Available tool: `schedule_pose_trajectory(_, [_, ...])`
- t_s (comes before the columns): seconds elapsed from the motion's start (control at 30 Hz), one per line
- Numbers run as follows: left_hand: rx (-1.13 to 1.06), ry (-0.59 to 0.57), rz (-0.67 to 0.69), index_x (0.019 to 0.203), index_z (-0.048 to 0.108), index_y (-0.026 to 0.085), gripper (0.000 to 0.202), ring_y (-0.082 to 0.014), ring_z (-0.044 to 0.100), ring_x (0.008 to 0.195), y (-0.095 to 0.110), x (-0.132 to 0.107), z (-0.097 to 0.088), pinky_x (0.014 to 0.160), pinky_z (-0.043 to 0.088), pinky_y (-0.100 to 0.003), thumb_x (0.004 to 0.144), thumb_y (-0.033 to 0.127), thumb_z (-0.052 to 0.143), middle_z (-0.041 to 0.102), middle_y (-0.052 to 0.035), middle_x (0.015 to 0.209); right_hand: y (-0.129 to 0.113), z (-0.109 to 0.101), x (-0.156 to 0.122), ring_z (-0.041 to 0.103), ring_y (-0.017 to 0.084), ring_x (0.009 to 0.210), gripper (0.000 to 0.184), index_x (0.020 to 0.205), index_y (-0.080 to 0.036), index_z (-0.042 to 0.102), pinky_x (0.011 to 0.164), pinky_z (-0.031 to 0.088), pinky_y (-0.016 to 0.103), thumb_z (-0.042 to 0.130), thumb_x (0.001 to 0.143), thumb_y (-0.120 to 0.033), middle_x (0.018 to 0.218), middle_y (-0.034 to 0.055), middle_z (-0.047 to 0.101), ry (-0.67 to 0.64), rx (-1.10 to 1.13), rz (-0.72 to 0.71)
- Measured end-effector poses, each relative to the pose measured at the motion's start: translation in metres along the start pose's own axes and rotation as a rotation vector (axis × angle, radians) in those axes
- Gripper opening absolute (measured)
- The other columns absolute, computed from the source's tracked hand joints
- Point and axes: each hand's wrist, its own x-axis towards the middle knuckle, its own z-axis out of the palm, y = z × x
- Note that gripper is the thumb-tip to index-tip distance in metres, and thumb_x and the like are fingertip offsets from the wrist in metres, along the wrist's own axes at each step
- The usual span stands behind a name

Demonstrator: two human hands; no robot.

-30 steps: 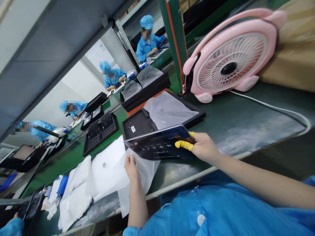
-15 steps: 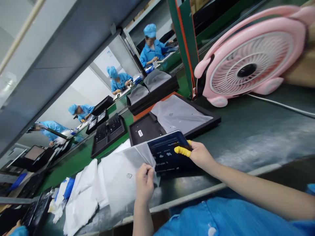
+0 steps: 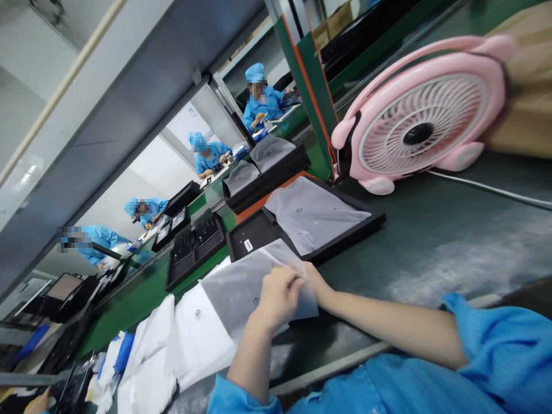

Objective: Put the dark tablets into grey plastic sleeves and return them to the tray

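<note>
A translucent plastic bag point(image 3: 235, 287) with a small printed mark hangs tilted over the bench edge, with the dark tablet showing dimly through it. My left hand point(image 3: 278, 296) is closed on the bag's right-hand, open end. Close beside it, my right hand point(image 3: 318, 286) is at the same end of the bag; its fingers are hidden behind the film and my left hand. White empty bags point(image 3: 200, 328) lie in a pile under and left of the held bag. Beyond it sits a black tray point(image 3: 345, 238) with a bagged flat item in its right half.
A pink fan point(image 3: 418, 135) stands at the right, its white cable point(image 3: 487, 183) across the bench. More black trays point(image 3: 187, 256) line the green belt point(image 3: 125, 299). Co-workers in blue sit farther along. A grey shelf point(image 3: 142, 86) slants overhead; a blue-and-white packet point(image 3: 123, 353) lies left.
The tablet has gone into the plastic bag, which now covers it. My right hand has moved left, up against my left hand, and the bag has risen a little.
</note>
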Motion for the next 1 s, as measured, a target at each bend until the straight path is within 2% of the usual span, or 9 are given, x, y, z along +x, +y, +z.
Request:
schedule_pose_trajectory(0.13, [0.113, 0.298, -0.200, 0.098, 0.055, 0.017, 0.031, -0.0206, 0.054, 0.091, -0.030, -0.005, -0.064, 0.079, 0.041, -0.031, 0.074, 0.036, 0.053, 0.060, -0.0093, 0.098, -0.031, -0.002, 0.004, 0.054, 0.017, 0.060, 0.035, 0.062, -0.014, 0.057, 0.055, 0.045, 0.028, 0.067, 0.053, -0.046, 0.059, 0.0014, 0.057, -0.044, 0.134, 0.251])
schedule_pose_trajectory(0.23, [0.233, 0.118, -0.454, 0.079, 0.059, 0.017, 0.027, -0.0178, 0.054, 0.070, -0.050, -0.004, -0.104, 0.067, 0.041, -0.028, 0.063, 0.039, 0.061, 0.060, -0.0025, 0.074, -0.055, -0.003, 0.016, 0.057, 0.018, 0.066, 0.033, 0.067, -0.013, 0.060, 0.060, 0.045, 0.027, 0.070, 0.053, -0.041, 0.064, 0.0014, 0.061, -0.095, 0.079, 0.249])
schedule_pose_trajectory(0.33, [0.197, 0.134, -0.515, 0.064, 0.055, 0.018, 0.023, -0.0116, 0.044, 0.054, -0.058, -0.005, -0.114, 0.054, 0.036, -0.022, 0.065, 0.041, 0.055, 0.047, 0.0041, 0.053, -0.067, -0.011, 0.041, 0.059, 0.019, 0.072, 0.031, 0.072, -0.013, 0.062, 0.062, 0.045, 0.026, 0.063, 0.062, -0.042, 0.074, 0.0017, 0.065, -0.252, -0.044, 0.103])
schedule_pose_trajectory(0.5, [0.216, 0.562, -0.565, 0.063, 0.053, 0.018, 0.026, -0.0109, 0.042, 0.054, -0.074, -0.009, -0.111, 0.054, 0.035, -0.021, 0.064, 0.044, 0.052, 0.045, 0.0053, 0.050, -0.093, -0.052, 0.110, 0.059, 0.016, 0.072, 0.025, 0.087, -0.013, 0.065, 0.062, 0.041, 0.025, 0.047, 0.077, -0.027, 0.085, 0.0055, 0.067, -0.608, -0.732, -0.268])
schedule_pose_trajectory(0.63, [0.142, 0.698, -0.643, 0.056, 0.049, 0.019, 0.030, -0.0116, 0.042, 0.052, -0.101, 0.001, -0.108, 0.053, 0.035, -0.022, 0.063, 0.048, 0.054, 0.043, 0.0052, 0.048, -0.143, -0.089, 0.167, 0.060, 0.023, 0.074, 0.036, 0.085, -0.013, 0.066, 0.058, 0.033, 0.027, 0.045, 0.080, -0.042, 0.080, 0.0114, 0.067, -0.253, -1.384, -0.541])
schedule_pose_trajectory(0.73, [-0.016, 0.774, -0.797, 0.058, 0.049, 0.018, 0.030, -0.0123, 0.047, 0.057, -0.124, 0.016, -0.095, 0.056, 0.037, -0.023, 0.066, 0.046, 0.053, 0.049, 0.0035, 0.054, -0.158, -0.105, 0.185, 0.061, 0.023, 0.075, 0.049, 0.091, -0.014, 0.065, 0.058, 0.030, 0.027, 0.033, 0.085, -0.050, 0.079, 0.0117, 0.067, 0.060, -1.350, -0.638])
schedule_pose_trajectory(0.83, [-0.120, 0.771, -0.944, 0.060, 0.048, 0.018, 0.028, -0.0130, 0.050, 0.057, -0.142, 0.031, -0.070, 0.055, 0.040, -0.024, 0.073, 0.042, 0.048, 0.052, 0.0011, 0.057, -0.121, -0.107, 0.160, 0.061, 0.019, 0.071, 0.056, 0.086, -0.014, 0.067, 0.059, 0.033, 0.026, 0.027, 0.086, -0.053, 0.076, 0.0104, 0.067, -0.019, -1.086, -0.677])
schedule_pose_trajectory(0.93, [-0.121, 0.709, -1.021, 0.056, 0.046, 0.019, 0.025, -0.0153, 0.054, 0.057, -0.154, 0.045, -0.039, 0.055, 0.042, -0.026, 0.076, 0.034, 0.046, 0.053, -0.0015, 0.055, -0.045, -0.097, 0.100, 0.060, 0.015, 0.069, 0.060, 0.079, -0.017, 0.068, 0.063, 0.038, 0.024, 0.024, 0.086, -0.057, 0.077, 0.0081, 0.068, -0.317, -0.700, -0.676])
schedule_pose_trajectory(1.0, [-0.085, 0.642, -1.072, 0.051, 0.045, 0.019, 0.024, -0.0192, 0.058, 0.062, -0.157, 0.052, -0.026, 0.058, 0.044, -0.029, 0.073, 0.028, 0.050, 0.054, -0.0035, 0.053, 0.002, -0.086, 0.059, 0.059, 0.013, 0.061, 0.062, 0.073, -0.017, 0.068, 0.061, 0.039, 0.024, 0.022, 0.087, -0.057, 0.067, 0.0071, 0.067, -0.293, -0.482, -0.585])
